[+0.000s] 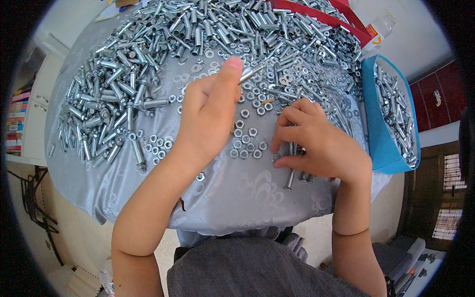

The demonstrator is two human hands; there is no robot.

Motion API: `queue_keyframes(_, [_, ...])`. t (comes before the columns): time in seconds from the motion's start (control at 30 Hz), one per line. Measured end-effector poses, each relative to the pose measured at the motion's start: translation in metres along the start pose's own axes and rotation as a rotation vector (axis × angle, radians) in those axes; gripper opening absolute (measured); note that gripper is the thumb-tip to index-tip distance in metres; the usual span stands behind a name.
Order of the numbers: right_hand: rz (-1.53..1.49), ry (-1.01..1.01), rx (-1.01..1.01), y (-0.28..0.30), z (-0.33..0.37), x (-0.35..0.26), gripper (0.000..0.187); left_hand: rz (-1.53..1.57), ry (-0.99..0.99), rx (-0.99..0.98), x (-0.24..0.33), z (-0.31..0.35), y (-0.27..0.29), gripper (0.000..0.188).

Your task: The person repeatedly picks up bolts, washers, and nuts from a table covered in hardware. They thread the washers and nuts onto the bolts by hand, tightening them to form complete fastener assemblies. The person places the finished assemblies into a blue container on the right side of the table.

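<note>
My left hand [210, 111] is raised over the middle of the table, thumb up and fingers curled. It grips a bolt [253, 73] whose slim silver shank points up and to the right. The rest of that bolt is hidden by the hand. On the right, my right hand [321, 138] reaches down with bent fingers and thumb around a few long bolts [290, 181] on the cloth; its grip is partly hidden. Between the hands lie loose hex nuts [237, 144]. More nuts [155, 150] sit left of my left forearm.
Metal sleeve bolts [116, 89] heap up on the left, with another pile of sleeves [217, 24] at the back. Flat washers [196, 68] lie mid-table. A blue box [378, 143] full of bolts stands at the right edge, near a red box edge [316, 13] and a clear bottle [382, 27].
</note>
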State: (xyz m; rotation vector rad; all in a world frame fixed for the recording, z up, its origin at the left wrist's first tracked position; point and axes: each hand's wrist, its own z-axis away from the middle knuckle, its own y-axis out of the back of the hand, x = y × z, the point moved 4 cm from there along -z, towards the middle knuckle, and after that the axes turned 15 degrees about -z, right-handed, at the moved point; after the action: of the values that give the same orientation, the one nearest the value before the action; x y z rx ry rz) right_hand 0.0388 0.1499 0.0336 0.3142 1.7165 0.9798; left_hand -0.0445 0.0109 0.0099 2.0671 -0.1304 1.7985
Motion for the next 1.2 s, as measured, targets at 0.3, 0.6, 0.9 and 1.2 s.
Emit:
queue_keyframes(0.3, [0.028, -0.007, 0.062, 0.002, -0.002, 0.003, 0.015, -0.006, 0.016, -0.002, -0.001, -0.002, 0.000, 0.048])
queue_keyframes(0.6, [0.010, 0.021, 0.060, 0.007, -0.003, 0.004, 0.016, 0.051, -0.021, -0.022, 0.001, -0.001, 0.004, 0.051])
queue_keyframes(0.9, [0.057, -0.015, 0.048, 0.010, -0.004, 0.010, 0.017, 0.021, -0.078, -0.038, 0.004, 0.002, 0.005, 0.050])
queue_keyframes(1.2, [0.041, -0.006, 0.089, 0.004, -0.003, 0.007, 0.014, -0.004, -0.053, -0.032, 0.003, 0.000, 0.004, 0.050])
